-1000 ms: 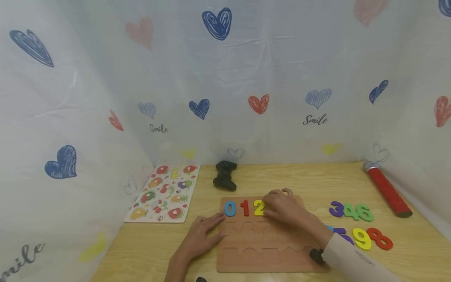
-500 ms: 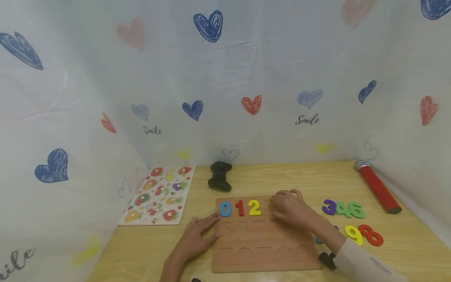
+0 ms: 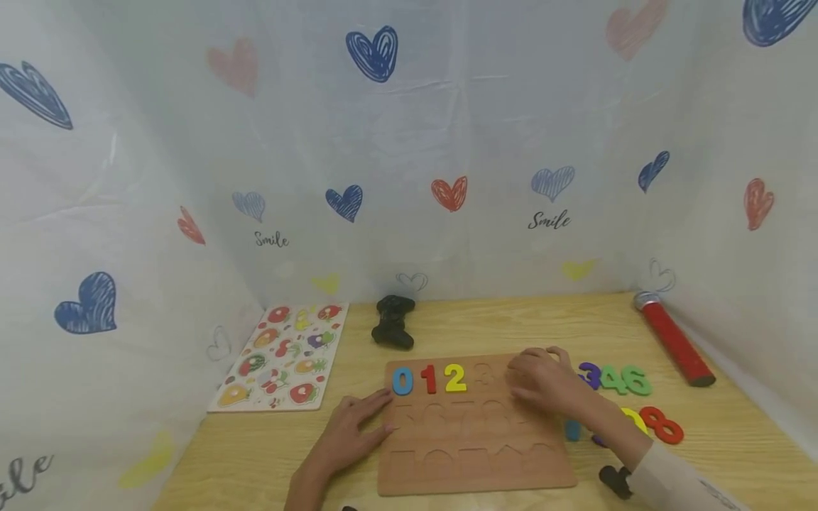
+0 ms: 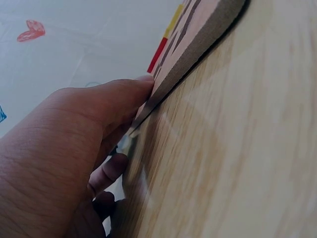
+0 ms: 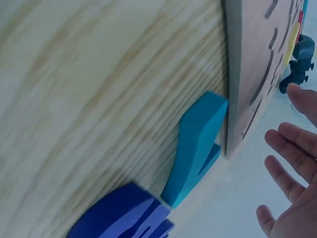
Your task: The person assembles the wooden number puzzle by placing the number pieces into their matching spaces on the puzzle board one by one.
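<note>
A brown number puzzle board [image 3: 441, 434] lies on the table, with a blue 0 [image 3: 396, 382], red 1 [image 3: 429, 381] and yellow 2 [image 3: 456, 388] in its top row. My left hand [image 3: 348, 433] rests at the board's left edge, its thumb [image 4: 131, 91] touching the rim, fingers fairly straight. Over the top right of the board hovers my right hand [image 3: 543, 380]; its fingers [image 5: 297, 146] are spread and hold nothing. Just right of the board lie a blue piece [image 5: 195, 144] and a purple one [image 5: 114, 213], partly hidden by my forearm in the head view.
Farther right lie a purple 3 [image 3: 594, 376], green 4 [image 3: 615, 383], green 6 [image 3: 635, 389], yellow 9 and red 8 [image 3: 669, 429]. A black game controller [image 3: 393, 323] sits behind the board, a fruit picture board [image 3: 294, 355] at left, a red cylinder with silver end [image 3: 677, 344] at right.
My right hand has moved right from beside the yellow 2, uncovering an outlined 3 slot. The left hand stays at the board's edge; the head view has shifted slightly.
</note>
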Motion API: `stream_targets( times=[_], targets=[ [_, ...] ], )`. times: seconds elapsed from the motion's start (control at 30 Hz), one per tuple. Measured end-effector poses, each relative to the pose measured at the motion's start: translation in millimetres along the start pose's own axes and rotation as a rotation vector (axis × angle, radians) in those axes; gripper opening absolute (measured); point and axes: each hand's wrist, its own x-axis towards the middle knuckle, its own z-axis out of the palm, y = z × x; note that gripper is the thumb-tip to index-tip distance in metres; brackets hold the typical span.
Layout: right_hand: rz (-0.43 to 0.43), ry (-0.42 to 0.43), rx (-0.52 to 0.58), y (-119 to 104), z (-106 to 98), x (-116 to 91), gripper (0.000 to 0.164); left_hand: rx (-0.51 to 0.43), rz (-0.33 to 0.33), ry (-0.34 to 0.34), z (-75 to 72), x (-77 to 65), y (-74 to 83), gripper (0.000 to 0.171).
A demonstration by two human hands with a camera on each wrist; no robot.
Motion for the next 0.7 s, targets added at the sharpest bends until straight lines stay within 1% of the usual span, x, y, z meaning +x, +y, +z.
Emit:
stream_targets(
  times=[0.13,0.3,0.47,0.7],
  targets=[
    [0.024,-0.005,-0.009,7,-1,-7,0.037,-0.004,-0.004,-0.001,-1.0,0.1,1.0,0.054],
    [0.074,-0.01,0.024,18,-1,-14,0.038,0.002,0.009,0.01,-0.5,-1.0,0.9,0.053],
    [0.085,0.005,0.008,28,-3,-22,0.038,-0.003,0.006,0.021,-0.4,-1.4,0.3,0.052],
    [0.092,0.021,-0.003,38,-8,-31,0.036,-0.011,0.002,0.015,-0.5,-0.9,1.3,0.053]
  ],
)
